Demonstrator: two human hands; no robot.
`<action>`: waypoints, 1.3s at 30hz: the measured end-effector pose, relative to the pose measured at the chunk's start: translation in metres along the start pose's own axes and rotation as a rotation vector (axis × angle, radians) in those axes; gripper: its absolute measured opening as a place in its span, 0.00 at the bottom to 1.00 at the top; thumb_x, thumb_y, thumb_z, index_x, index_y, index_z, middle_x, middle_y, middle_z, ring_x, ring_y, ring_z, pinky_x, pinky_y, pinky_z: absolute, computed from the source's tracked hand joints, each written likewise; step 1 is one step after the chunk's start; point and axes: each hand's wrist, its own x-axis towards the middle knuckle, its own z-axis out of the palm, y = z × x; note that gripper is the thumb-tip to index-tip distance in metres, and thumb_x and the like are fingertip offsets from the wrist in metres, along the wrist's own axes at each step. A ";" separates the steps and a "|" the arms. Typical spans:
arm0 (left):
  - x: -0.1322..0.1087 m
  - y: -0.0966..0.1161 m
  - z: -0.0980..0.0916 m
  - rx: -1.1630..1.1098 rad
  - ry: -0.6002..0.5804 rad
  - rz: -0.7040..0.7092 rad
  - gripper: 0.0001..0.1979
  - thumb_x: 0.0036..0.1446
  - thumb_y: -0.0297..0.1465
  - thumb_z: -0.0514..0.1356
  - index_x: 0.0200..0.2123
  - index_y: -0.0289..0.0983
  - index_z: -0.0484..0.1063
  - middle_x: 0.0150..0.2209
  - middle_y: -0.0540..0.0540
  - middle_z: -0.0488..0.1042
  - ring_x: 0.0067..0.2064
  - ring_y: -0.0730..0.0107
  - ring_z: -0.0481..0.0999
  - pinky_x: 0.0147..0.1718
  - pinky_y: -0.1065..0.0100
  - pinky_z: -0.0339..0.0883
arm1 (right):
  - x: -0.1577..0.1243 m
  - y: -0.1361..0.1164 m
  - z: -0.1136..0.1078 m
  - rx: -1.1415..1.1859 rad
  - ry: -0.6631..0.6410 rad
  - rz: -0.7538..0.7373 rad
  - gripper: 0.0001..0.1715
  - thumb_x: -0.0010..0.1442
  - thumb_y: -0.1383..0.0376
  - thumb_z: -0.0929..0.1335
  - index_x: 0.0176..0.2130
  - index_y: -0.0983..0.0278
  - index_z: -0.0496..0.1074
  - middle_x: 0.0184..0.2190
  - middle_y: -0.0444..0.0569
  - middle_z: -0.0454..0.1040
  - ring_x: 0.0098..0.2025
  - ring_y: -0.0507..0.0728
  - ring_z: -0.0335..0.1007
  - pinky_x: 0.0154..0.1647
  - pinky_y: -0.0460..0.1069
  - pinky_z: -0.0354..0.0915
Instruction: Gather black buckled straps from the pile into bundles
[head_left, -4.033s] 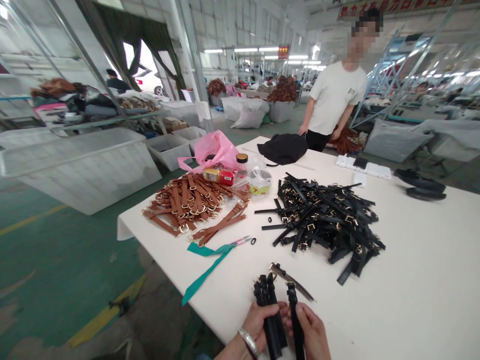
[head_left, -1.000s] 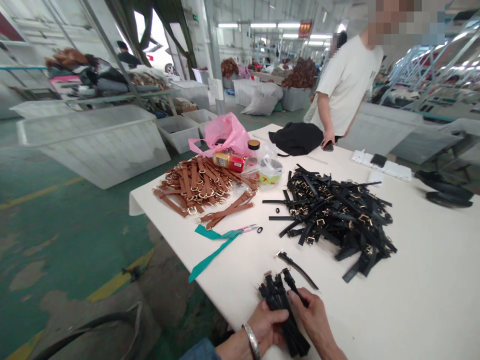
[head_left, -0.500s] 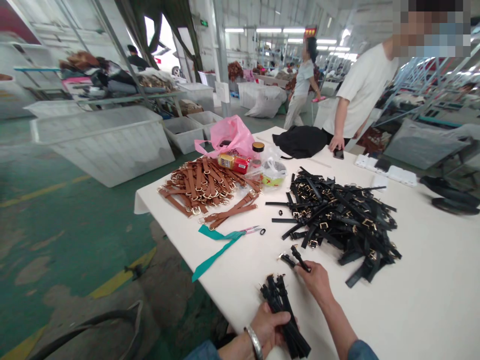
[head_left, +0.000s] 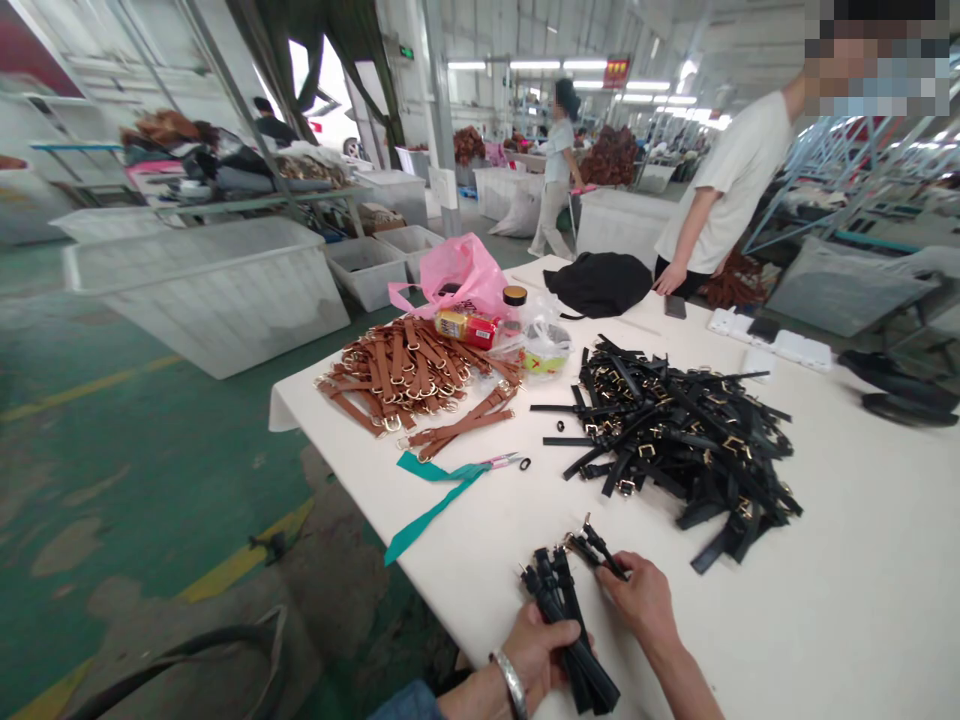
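Note:
A bundle of black buckle straps (head_left: 561, 612) is gripped in my left hand (head_left: 534, 648), its buckle ends pointing away from me. Just right of it, my right hand (head_left: 643, 598) pinches a couple more black straps (head_left: 598, 550) with gold buckles. Their buckle ends come close to the bundle; whether they touch it I cannot tell. Beyond my hands lies a large heap of black straps (head_left: 682, 430) with gold buckles. Brown straps (head_left: 420, 370) with metal rings are piled at the table's far left. Scissors (head_left: 501, 461) with teal cloth (head_left: 442, 500) tied on lie between.
A pink bag (head_left: 469, 270), a red-and-yellow can (head_left: 466, 327) and a clear plastic bag (head_left: 546, 345) stand behind the brown pile. A black bag (head_left: 600, 283) and a phone (head_left: 674, 306) lie at the table's far side, near a standing person (head_left: 731, 180). White bins (head_left: 217, 290) stand on the floor.
My right hand has moved nearer to me with its straps, closer to the bundle in my left hand. The person at the table has drawn a hand off the phone. Another walker moved left.

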 end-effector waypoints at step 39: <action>0.009 -0.014 -0.006 0.032 -0.052 0.077 0.27 0.31 0.38 0.69 0.33 0.37 0.60 0.24 0.46 0.74 0.31 0.55 0.76 0.34 0.56 0.66 | -0.030 0.012 0.002 0.254 0.025 0.054 0.07 0.41 0.61 0.66 0.20 0.62 0.68 0.17 0.41 0.68 0.24 0.54 0.63 0.27 0.48 0.55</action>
